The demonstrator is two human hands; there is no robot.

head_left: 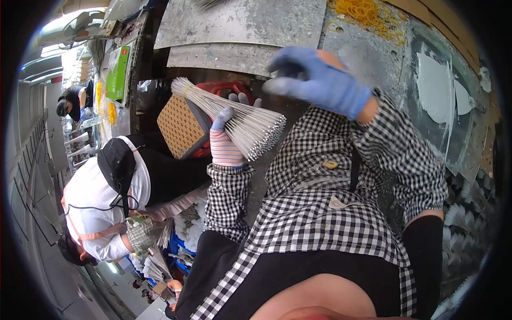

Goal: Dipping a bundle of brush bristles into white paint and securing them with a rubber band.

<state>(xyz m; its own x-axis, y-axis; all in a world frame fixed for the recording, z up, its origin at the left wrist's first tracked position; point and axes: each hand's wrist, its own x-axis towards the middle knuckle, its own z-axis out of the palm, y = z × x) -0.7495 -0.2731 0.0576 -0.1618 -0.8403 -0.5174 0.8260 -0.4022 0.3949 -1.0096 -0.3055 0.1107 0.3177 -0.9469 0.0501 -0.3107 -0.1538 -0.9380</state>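
Note:
My left hand (225, 140), in a striped glove, is wrapped round a bundle of thin metal wires (242, 117). The wires are drawn together at the far-left end, where a yellowish band seems to sit, and fan out toward my body with small bright tips. Off to the right, my right hand (320, 80) is raised by the worktable edge in a blue glove. Its thumb and fingers are apart with nothing between them, and the fingertips are slightly blurred. A bare patch of skin shows at the glove's upper side.
Yellow rubber bands (368, 18) lie heaped on the stained metal worktable (240, 24). White sheets (434, 88) rest farther right. A stool with a patterned seat (181, 125) stands beyond my left hand. A co-worker (114, 192) bends at the left; pale bristly bundles (461, 224) lie lower right.

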